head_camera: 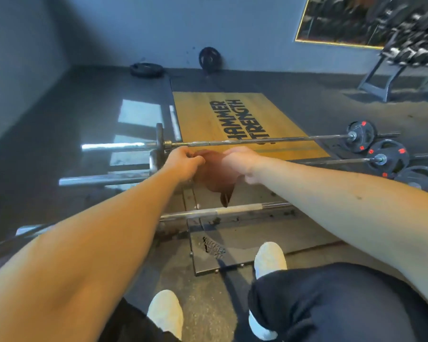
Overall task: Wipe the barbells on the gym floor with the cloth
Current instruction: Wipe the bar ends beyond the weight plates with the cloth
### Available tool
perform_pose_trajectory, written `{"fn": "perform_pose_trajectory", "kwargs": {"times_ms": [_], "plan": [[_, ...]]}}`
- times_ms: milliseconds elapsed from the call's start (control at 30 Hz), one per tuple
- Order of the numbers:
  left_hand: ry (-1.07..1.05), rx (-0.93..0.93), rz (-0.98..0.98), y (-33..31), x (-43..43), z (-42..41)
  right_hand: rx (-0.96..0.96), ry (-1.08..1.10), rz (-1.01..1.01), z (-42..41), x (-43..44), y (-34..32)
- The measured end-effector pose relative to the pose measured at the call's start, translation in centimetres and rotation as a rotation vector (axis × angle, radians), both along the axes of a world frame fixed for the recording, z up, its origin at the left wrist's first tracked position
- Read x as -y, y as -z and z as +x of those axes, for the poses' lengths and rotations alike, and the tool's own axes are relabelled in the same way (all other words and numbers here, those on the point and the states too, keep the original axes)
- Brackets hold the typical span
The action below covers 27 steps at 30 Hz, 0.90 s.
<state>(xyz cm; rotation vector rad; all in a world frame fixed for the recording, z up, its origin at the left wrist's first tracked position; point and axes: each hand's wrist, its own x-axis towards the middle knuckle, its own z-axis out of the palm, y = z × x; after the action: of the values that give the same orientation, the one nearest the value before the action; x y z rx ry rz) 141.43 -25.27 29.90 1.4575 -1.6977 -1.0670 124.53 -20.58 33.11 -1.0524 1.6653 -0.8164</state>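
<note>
Grey walls (134,25), dark rubber floor (60,114) — yellow wooden platform (200,114), dumbbell rack (405,53) far right.

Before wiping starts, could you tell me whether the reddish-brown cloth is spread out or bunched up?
Bunched up: the reddish-brown cloth sags in folds between the left hand and right hand.

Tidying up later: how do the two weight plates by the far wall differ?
The left plate lies flat on the floor; the right plate stands on edge against the wall. The left plate sits nearer the room's corner than the right plate. Both are dark and round.
</note>
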Motion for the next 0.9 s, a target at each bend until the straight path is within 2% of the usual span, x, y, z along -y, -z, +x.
{"fn": "perform_pose_trajectory", "kwargs": {"times_ms": [100,233,267,333,500,600,767,900], "plan": [[-0.017,0.02,-0.032,-1.5,-1.0,2.0,-0.117,0.002,-0.03,2.1,-0.3,-0.9],[-0.072,-0.016,0.023,-1.5,-2.2,5.0,-0.453,-0.063,-0.157,4.3,-0.7,0.4],[-0.063,-0.042,0.063,-1.2,-2.6,5.7,-0.477,-0.071,-0.198,4.9,-0.8,0.8],[-0.027,-0.056,0.113,-0.6,-3.2,7.1,-0.472,-0.097,-0.252,5.9,-0.9,1.8],[0.009,0.081,0.146,1.8,-3.4,9.5,-0.44,-0.112,-0.323,7.4,0.2,3.4],[-0.002,0.01,0.178,4.0,-3.2,10.4,-0.469,-0.095,-0.296,8.2,1.2,4.3],[-0.052,-0.029,0.083,6.2,-2.3,11.0,-0.539,-0.018,-0.22,10.2,3.2,6.2],[-0.088,-0.063,0.078,7.1,-0.3,11.8,-0.621,0.076,-0.165,11.3,5.2,7.5]]}}
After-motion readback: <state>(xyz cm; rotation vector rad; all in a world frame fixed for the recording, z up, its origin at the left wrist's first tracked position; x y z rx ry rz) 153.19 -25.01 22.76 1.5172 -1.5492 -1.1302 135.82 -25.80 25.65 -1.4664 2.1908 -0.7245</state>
